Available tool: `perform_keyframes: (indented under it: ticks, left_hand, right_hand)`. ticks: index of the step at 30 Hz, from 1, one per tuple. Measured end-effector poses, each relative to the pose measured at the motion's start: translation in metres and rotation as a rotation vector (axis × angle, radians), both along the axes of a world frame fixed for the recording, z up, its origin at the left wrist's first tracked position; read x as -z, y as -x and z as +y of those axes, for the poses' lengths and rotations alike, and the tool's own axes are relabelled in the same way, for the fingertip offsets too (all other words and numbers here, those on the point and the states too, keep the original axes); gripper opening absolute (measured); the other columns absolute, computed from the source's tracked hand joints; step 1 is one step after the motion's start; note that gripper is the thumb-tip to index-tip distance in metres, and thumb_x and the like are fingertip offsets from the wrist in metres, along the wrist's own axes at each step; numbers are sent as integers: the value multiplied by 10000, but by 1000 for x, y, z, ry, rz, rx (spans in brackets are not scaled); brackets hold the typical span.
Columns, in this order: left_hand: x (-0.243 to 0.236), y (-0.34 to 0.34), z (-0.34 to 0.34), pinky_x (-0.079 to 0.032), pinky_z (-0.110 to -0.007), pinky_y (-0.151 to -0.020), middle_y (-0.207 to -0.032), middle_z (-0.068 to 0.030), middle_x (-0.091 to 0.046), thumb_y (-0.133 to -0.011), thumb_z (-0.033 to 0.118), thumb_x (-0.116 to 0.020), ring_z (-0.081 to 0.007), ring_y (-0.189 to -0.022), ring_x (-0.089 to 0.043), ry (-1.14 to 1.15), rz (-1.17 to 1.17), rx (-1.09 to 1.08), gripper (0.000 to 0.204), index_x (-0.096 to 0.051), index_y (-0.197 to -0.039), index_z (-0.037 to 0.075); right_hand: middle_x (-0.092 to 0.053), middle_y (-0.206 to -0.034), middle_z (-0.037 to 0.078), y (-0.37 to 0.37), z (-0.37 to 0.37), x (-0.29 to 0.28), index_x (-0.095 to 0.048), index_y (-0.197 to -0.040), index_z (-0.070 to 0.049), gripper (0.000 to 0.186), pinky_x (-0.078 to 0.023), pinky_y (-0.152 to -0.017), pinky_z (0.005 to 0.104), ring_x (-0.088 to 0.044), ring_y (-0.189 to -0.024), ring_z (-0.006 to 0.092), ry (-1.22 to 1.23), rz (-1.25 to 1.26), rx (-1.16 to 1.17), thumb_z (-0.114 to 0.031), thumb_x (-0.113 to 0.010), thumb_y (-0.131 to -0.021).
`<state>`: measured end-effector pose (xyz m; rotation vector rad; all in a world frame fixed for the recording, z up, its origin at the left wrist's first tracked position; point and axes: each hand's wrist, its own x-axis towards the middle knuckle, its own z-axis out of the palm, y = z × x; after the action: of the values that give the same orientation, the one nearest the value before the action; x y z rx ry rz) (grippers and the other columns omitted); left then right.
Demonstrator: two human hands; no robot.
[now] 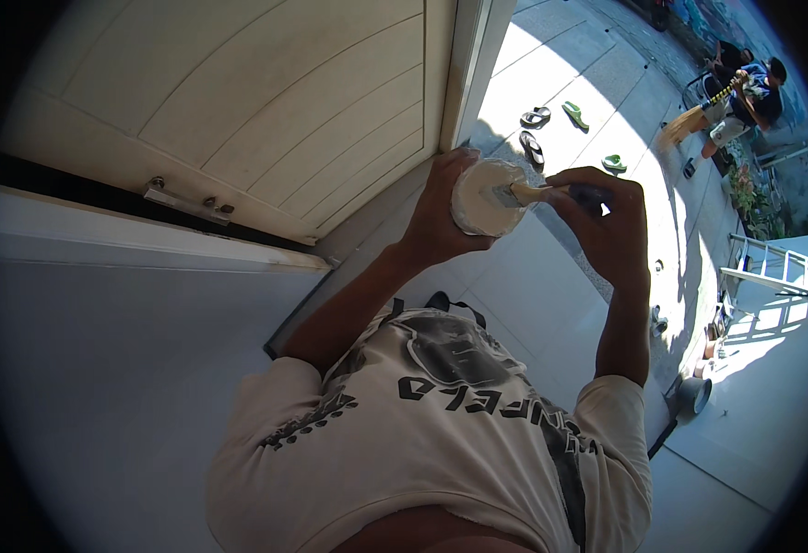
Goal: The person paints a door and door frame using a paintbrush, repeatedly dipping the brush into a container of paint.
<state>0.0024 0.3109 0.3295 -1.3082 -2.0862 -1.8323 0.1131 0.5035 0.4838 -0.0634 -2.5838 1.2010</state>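
Observation:
My left hand (441, 208) is wrapped round the side of a round paint tub (465, 219) with cream-coloured paint in it. The tub is held up in front of my chest, its open mouth facing me. In my right hand (612, 223) is a paintbrush (535, 194), gripped by the handle with the fingers closed. The brush points left, its head over the tub's mouth and apparently touching the paint. How deep the bristles sit I cannot tell.
A cream panelled door (265, 92) with a metal bolt (187, 201) stands at the left. Several sandals (535, 118) lie on the sunlit paving ahead. At the far right, a person (756, 100) holds a broom (685, 125). A white ladder (777, 264) and a dark pan (694, 396) are nearer.

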Motion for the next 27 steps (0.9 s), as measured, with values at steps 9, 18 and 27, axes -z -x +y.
perform_keyframes:
  ticks: [9, 18, 27]
  left_hand:
    - [3, -1, -1, -418, -502, -1124, -1393, -178, -418, -562, 220, -947, -391, -1336, -447, 12, 58, -56, 1075, -363, -1453, 79]
    - [-3, 2, 15, -458, -448, -1090, -1354, -162, -424, -589, 155, -933, -315, -1281, -498, 23, 73, -50, 1030, -358, -1434, 34]
    - [-1, 23, 34, -481, -433, -1048, -1321, -157, -446, -624, 157, -936, -298, -1239, -530, 3, 45, -24, 998, -343, -1415, 27]
  right_hand:
    - [-738, -765, 55, 6, -1, 6, -764, -991, -35, 172, -463, -580, 236, -606, -603, 78, -21, 1, -33, -177, -786, -896]
    - [-741, -778, 80, 4, 5, 11, -756, -1003, -22, 180, -477, -592, 252, -619, -619, 91, -1, 18, 2, -166, -780, -897]
    - [-740, -834, 85, 14, 18, -2, -752, -1009, -8, 167, -520, -673, 249, -636, -685, 101, 42, -10, 22, -95, -795, -874]
